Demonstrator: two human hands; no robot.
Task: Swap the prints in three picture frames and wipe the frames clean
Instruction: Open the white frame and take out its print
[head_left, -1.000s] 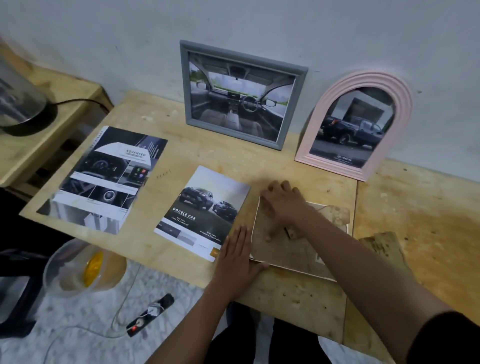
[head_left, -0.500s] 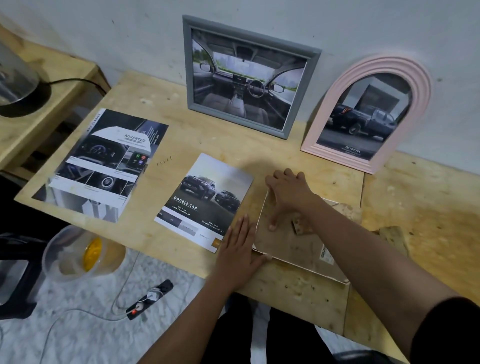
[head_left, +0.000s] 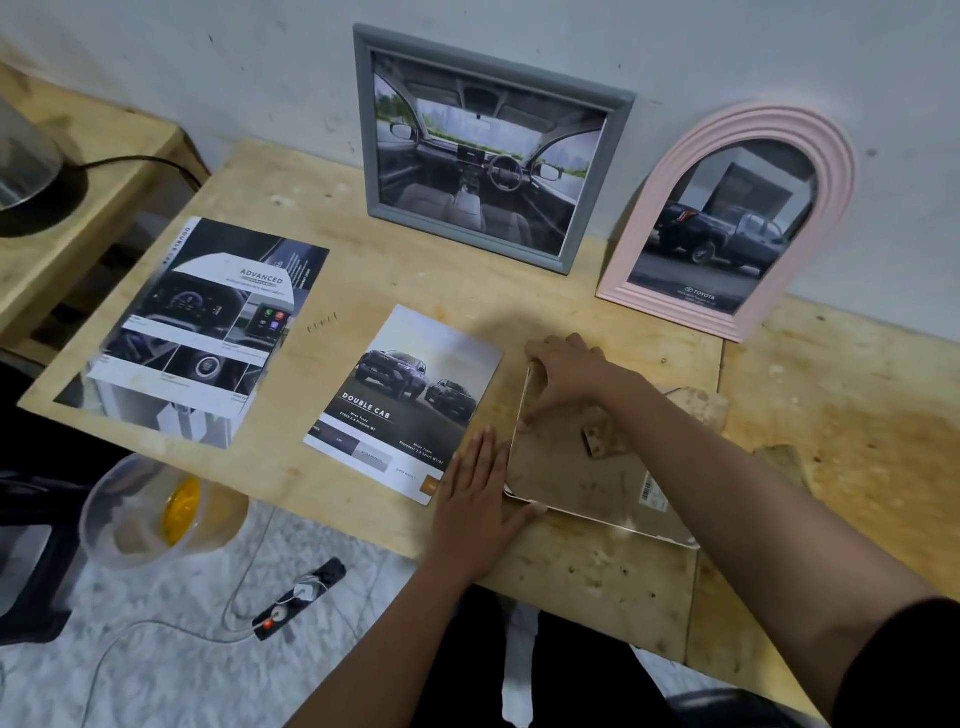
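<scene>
A pale plywood table (head_left: 467, 275) stands against a grey-white wall (head_left: 727, 52), with a grey frame (head_left: 364, 130) and a pink arched frame (head_left: 657, 208) propped at the top and a Double Cab print (head_left: 410, 400) lying at centre. The face-down frame (head_left: 576, 478) sits lower centre-right, the left hand (head_left: 475, 499) flat and straight-fingered at its near corner. Half a second ago the right hand (head_left: 566, 374) pressed on the backing; now its fingers curl round the frame's far left corner.
</scene>
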